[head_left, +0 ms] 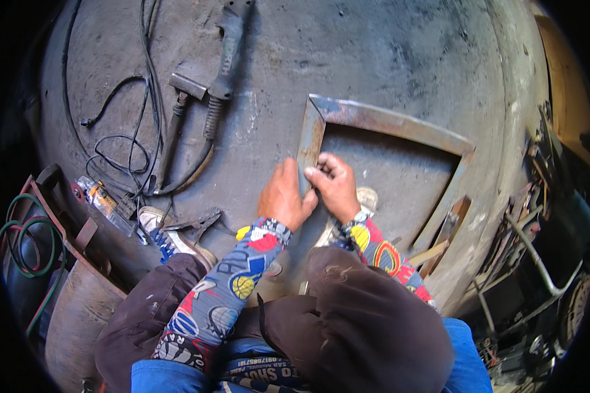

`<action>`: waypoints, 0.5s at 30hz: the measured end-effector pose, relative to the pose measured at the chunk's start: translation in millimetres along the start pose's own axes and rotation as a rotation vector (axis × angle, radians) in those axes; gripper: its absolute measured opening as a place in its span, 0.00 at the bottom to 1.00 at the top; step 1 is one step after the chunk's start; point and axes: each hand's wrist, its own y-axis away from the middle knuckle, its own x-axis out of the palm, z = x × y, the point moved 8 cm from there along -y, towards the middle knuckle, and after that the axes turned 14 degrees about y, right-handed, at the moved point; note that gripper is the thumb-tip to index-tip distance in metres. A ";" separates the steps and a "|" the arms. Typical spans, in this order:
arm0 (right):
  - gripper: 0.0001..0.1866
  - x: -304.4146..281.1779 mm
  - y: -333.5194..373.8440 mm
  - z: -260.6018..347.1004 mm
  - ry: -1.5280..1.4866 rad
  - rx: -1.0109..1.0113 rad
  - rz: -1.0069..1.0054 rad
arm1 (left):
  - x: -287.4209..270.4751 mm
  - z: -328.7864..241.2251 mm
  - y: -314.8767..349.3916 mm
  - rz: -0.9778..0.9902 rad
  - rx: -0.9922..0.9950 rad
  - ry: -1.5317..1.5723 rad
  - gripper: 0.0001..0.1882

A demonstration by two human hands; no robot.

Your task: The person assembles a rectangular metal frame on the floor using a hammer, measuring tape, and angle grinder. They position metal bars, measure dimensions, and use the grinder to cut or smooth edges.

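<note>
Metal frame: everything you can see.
The metal frame looks like steel, grey with brownish, rusty-looking patches. Its flat-faced bars show a slanted seam at the far left corner. It is over the grey floor, right of centre; whether it lies flat is unclear. The left hand and right hand are at its left bar, seemingly touching it and hiding its near end.

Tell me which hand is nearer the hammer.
Left. The left hand is right of the hammer, at the left side of the metal frame; the right hand is also right of it, but farther off.
</note>
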 end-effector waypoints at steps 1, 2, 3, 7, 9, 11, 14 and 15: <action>0.06 2.5 -0.6 -1.1 -0.083 -0.004 0.022 | 1.7 1.9 -0.4 0.017 -0.002 -0.005 0.27; 0.07 4.8 -1.2 -2.8 -0.146 0.013 0.040 | 1.2 1.8 -1.5 0.011 0.020 -0.007 0.27; 0.09 7.2 0.2 -5.2 -0.211 0.053 0.072 | 2.5 3.0 -2.4 0.023 0.022 -0.016 0.28; 0.14 1.0 13.7 3.6 0.178 0.079 0.141 | 4.4 5.0 -8.5 0.060 0.071 -0.064 0.33; 0.17 -8.2 19.0 8.4 0.348 0.095 0.237 | 2.7 3.7 -8.8 0.041 0.127 -0.054 0.34; 0.19 -18.4 13.8 10.3 0.292 0.146 0.217 | 3.7 6.4 -7.5 0.017 0.125 -0.017 0.32; 0.19 -13.2 8.9 5.2 0.273 0.214 0.141 | 5.9 8.7 -6.6 -0.003 0.109 -0.021 0.33; 0.19 -3.6 6.2 3.0 0.249 0.225 0.125 | 4.9 7.6 -5.7 -0.018 0.118 -0.022 0.34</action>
